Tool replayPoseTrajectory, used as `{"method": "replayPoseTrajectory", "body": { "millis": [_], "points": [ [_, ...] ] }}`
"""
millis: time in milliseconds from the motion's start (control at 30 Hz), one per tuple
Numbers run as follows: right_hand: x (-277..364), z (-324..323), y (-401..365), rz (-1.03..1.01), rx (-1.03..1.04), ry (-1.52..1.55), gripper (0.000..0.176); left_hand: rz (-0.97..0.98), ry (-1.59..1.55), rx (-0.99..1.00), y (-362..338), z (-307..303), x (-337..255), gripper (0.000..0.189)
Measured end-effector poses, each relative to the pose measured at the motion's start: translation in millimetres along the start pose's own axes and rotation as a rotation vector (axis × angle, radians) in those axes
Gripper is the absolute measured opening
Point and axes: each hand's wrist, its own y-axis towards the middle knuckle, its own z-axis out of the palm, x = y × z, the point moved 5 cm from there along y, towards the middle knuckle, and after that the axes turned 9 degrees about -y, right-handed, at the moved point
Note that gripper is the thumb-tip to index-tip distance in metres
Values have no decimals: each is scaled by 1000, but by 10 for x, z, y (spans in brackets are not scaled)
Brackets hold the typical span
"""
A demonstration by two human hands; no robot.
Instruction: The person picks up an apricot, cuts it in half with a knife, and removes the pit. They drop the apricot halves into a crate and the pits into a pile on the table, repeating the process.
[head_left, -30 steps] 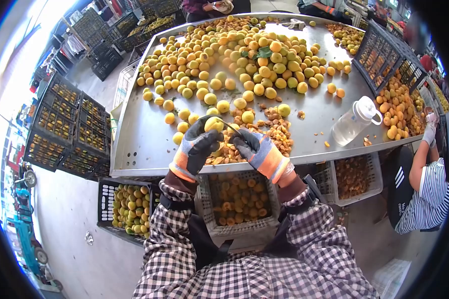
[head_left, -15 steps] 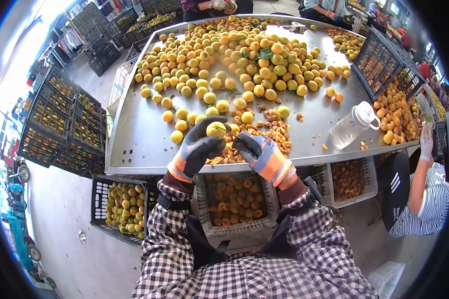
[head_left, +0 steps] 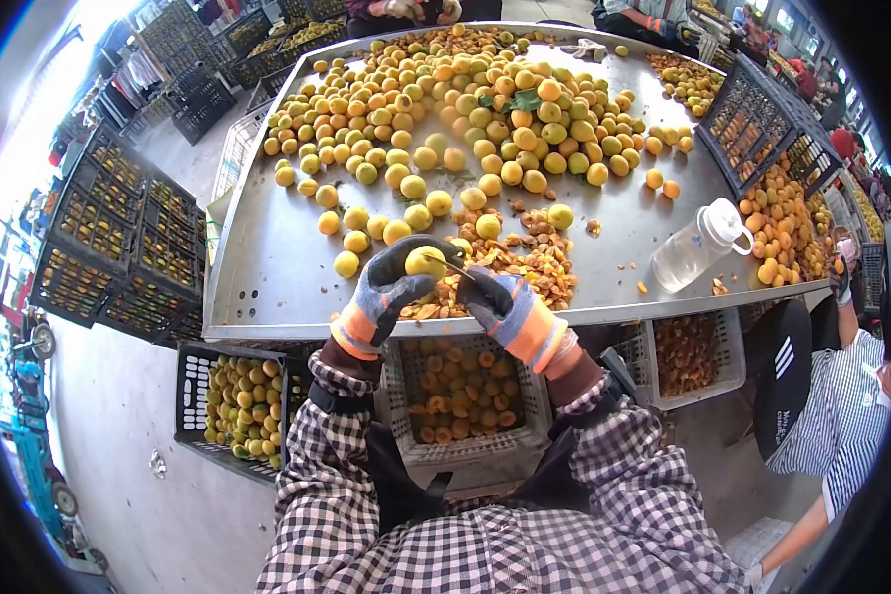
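My left hand (head_left: 378, 293), in a black-palmed work glove, is closed around a yellow apricot (head_left: 426, 261) above the table's near edge. A thin, dark, pointed tool (head_left: 454, 265) sits pinched in my right hand (head_left: 510, 309), its tip at the apricot's right side. Whether it is a blade or a pick is too small to tell. Just beyond both hands lies a heap of brown-orange apricot scraps (head_left: 540, 259). Whole apricots (head_left: 366, 129) spread over the far part of the metal table (head_left: 297, 267).
Below the table edge stands a crate (head_left: 445, 453) of apricots, with a black crate (head_left: 193, 406) on its left and a scrap crate (head_left: 728, 381) on its right. A clear water bottle (head_left: 685, 259) stands on the table. A co-worker in a striped shirt (head_left: 841, 406) is at right.
The apricot and both my hands stay nearly in place, the tool still at the fruit. At right, the co-worker's arms have moved, and one now reaches low.
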Motion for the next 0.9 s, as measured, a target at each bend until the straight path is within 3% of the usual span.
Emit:
{"method": "replayPoseTrajectory", "body": {
  "millis": [200,367,433,533,600,767,833,900],
  "points": [
    [-40,183,24,4,-24,53,29,35,-232,-73,-74,-9,190,48],
    [23,244,3,120,13,364,25,55,-134,-59,-65,-19,91,53],
    [5,207,4,149,76,264,24,-63,53,-44,-82,-107,66,45],
    [8,172,-34,101,11,29,22,-61,-5,-84,-91,-129,84,46],
    [-13,141,-72,-13,-191,-178,21,-8,-26,-108,-81,-82,65,45],
    [-65,387,-84,-81,-278,-260,25,38,-101,-140,-92,76,179,50],
    [-71,430,-46,-53,-316,-215,27,9,-463,-189,-100,161,243,52],
    [-73,406,-50,-46,-338,-196,26,-9,-480,-225,-108,166,271,55]
  ]
}}
